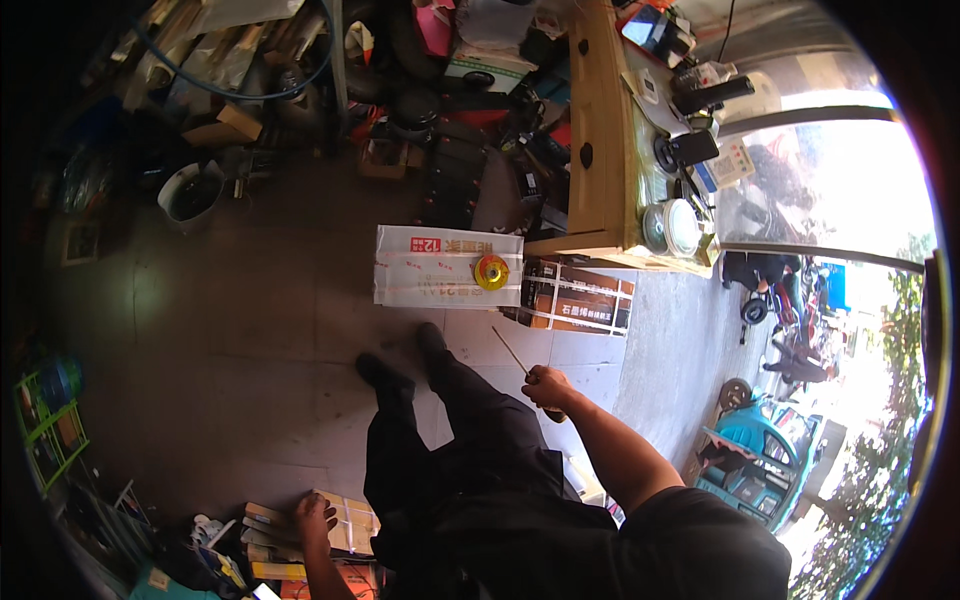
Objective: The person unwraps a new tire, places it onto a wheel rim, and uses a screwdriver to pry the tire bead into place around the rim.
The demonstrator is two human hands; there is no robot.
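In my right hand is a long, thin screwdriver-like tool, its shaft pointing up and to the left. Beyond its tip lies a white printed box with a round yellow object on top. A brown strapped box sits beside the white one, to its right. My left hand hangs low at the bottom left over stacked cardboard, its fingers loosely bent and apparently empty.
A wooden cabinet carries devices and containers. Clutter lines the back, with a pale bucket. A green rack is at the left. Outside the glass at right stand a turquoise vehicle and other vehicles.
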